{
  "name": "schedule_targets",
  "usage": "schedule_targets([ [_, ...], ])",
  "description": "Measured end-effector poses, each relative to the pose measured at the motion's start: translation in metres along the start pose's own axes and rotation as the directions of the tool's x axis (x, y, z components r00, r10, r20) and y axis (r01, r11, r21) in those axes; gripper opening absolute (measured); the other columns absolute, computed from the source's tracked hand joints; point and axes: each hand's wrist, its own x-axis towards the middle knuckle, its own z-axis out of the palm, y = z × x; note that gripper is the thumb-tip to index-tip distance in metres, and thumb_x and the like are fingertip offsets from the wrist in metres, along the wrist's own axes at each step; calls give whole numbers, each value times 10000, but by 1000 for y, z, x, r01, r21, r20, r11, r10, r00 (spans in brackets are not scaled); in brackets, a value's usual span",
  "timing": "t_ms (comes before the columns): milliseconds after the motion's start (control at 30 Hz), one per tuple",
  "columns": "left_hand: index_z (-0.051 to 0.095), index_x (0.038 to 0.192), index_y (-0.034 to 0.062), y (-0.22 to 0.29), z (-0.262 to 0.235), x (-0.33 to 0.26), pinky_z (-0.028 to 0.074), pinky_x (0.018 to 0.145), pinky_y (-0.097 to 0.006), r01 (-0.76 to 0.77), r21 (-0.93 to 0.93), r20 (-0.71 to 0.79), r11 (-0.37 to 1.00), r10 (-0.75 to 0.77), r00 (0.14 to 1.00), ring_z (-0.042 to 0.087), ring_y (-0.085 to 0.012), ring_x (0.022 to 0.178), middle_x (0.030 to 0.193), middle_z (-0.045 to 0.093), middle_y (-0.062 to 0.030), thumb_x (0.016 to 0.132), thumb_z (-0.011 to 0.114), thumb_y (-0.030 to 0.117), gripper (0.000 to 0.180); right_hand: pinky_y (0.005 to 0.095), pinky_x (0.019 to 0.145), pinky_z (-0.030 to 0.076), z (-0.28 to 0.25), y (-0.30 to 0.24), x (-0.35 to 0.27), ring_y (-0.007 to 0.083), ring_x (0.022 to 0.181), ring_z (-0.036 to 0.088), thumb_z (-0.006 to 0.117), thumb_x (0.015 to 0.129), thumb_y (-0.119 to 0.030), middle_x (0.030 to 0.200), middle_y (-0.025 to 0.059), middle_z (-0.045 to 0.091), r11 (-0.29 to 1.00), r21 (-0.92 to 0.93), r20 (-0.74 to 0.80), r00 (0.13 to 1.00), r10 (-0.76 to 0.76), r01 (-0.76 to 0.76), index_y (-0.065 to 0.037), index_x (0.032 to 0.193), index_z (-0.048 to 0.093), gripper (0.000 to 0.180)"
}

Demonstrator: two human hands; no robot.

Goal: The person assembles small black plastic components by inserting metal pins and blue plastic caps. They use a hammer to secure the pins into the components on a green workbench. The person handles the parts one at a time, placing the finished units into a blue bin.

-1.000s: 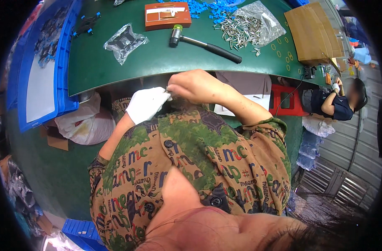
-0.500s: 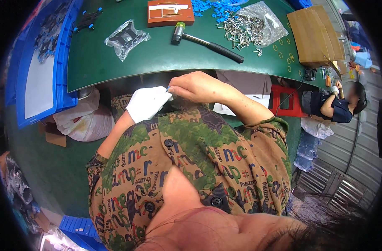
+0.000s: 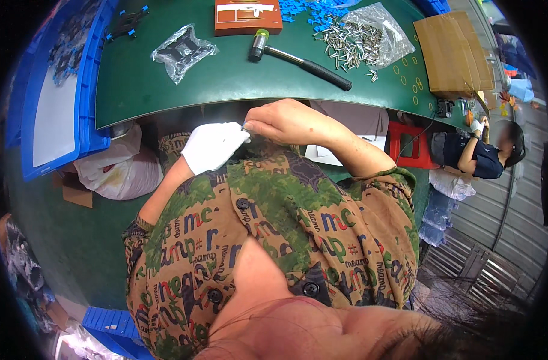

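My left hand (image 3: 213, 146) wears a white glove and is held close to my chest, below the edge of the green table (image 3: 226, 78). My right hand (image 3: 283, 122) is bare and pinches the glove's fingertip area at a point between the two hands. Whether a small part sits in that pinch is too small to tell. Both hands meet just under the table's front edge, above my patterned shirt.
On the table lie a rubber mallet (image 3: 298, 58), a wooden block (image 3: 247, 15), a clear plastic bag (image 3: 183, 51), a heap of metal pins (image 3: 352, 39) and blue parts (image 3: 313, 11). A cardboard box (image 3: 451, 51) stands right, blue trays (image 3: 58, 90) left. Another person (image 3: 478, 153) sits at right.
The view has shifted slightly, with the table sliding up in the picture. Both hands stay together at my chest, the right still pinching at the glove.
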Motion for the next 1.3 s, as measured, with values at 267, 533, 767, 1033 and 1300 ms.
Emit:
schedule_targets([
  [267, 672, 899, 90, -5, 10, -2, 503, 608, -432, -36, 52, 5, 998, 36, 999, 634, -327, 667, 751, 656, -104, 1044, 544, 301, 286, 500, 779, 521, 7, 0, -2, 432, 874, 655, 539, 1054, -313, 894, 201, 686, 992, -122, 54, 998, -19, 25, -49, 1072, 672, 297],
  [533, 679, 897, 90, -1, 8, -1, 486, 553, -380, 80, -161, 54, 984, -72, 996, 611, -243, 582, 680, 614, -60, 1052, 550, 293, 286, 241, 528, 404, 12, 31, 8, 52, 538, 448, 486, 1112, -403, 640, -49, 457, 665, 664, 426, 904, 39, -342, -82, 834, 538, 428],
  [767, 720, 955, 49, 5, 3, -3, 463, 549, -308, 332, -453, 170, 827, -285, 943, 578, -115, 577, 671, 621, -26, 1012, 646, 233, 207, 237, 419, 443, 31, 52, 13, 69, 504, 497, 558, 1076, -429, 621, -38, 493, 432, 752, 554, 833, -6, -497, -81, 882, 594, 400],
  [1033, 760, 950, -8, 11, -29, 0, 445, 605, -251, 453, -666, 285, 592, -359, 889, 546, -80, 583, 734, 671, -14, 1030, 635, 296, 338, 267, 587, 501, -1, 20, 10, 92, 632, 583, 624, 1052, -376, 742, -14, 604, 744, 614, 267, 956, 118, -263, -34, 969, 690, 358],
  [1300, 537, 1406, -52, 0, -42, -1, 497, 818, -274, 172, -876, 89, 451, -200, 976, 651, -152, 888, 1019, 686, -98, 954, 686, 156, 519, 436, 844, 561, -105, 122, -16, 341, 997, 685, 639, 978, -242, 1057, 109, 704, 810, -441, -637, 771, 22, -387, -121, 1120, 729, 207],
])
